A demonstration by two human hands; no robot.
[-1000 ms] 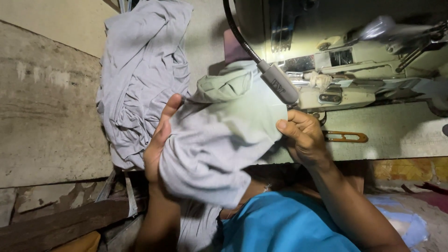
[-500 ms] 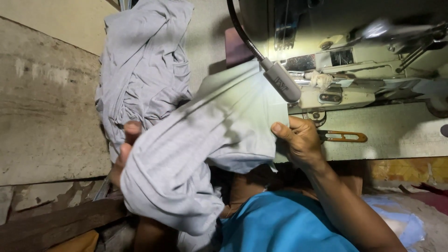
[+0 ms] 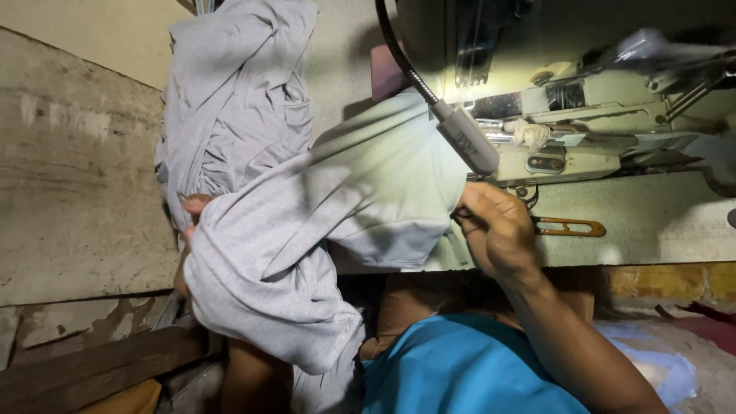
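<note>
A grey cloth piece [image 3: 330,222] stretches across the middle of the view, from the sewing machine [image 3: 583,138] down to the lower left. My left hand [image 3: 192,215] grips its bunched end at the left, mostly hidden under the fabric. My right hand [image 3: 498,230] pinches the cloth's other edge at the machine table, just below the grey lamp head [image 3: 468,142] on its flexible black neck.
A pile of grey cloth [image 3: 230,100] hangs at the upper left. A small brass-coloured thread snip [image 3: 571,227] lies on the pale machine table [image 3: 659,222] right of my right hand. A worn wall [image 3: 77,192] stands at left; my blue shirt [image 3: 460,368] fills the bottom.
My left hand has pulled the cloth out further to the lower left, spreading it flatter. My right hand has shifted slightly down and stayed at the cloth's edge by the machine.
</note>
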